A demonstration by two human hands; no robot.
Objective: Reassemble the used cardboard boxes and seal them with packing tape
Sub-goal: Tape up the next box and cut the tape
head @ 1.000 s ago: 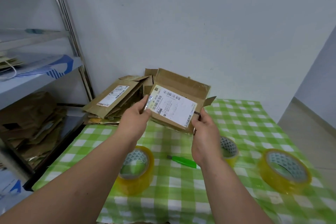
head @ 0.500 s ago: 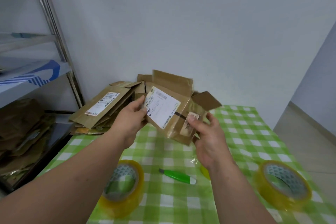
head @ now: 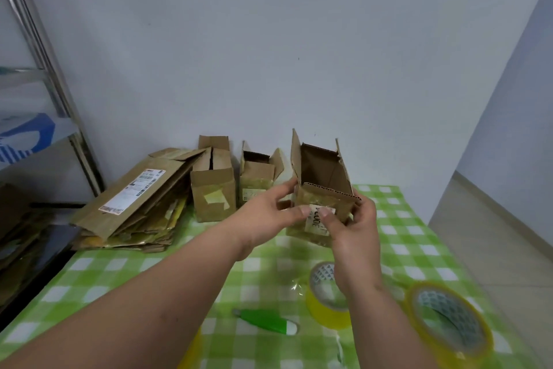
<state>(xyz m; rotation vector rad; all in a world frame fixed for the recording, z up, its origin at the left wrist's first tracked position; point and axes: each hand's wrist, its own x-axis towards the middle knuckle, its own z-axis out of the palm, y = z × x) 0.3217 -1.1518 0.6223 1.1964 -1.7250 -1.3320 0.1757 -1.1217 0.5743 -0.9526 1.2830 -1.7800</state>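
Right hand pinches small opened cardboard box above green checked tablecloth, thumb on white sticker printed "300", seen sideways. Left hand touches box side, fingers straight. Flattened box stack carries barcode shipping label, text unreadable. Tape rolls near.

light: soft, even, dim | shadows: faint | edges: wide-angle bend | blur: slight

On the table, flattened boxes lie left of two standing boxes.
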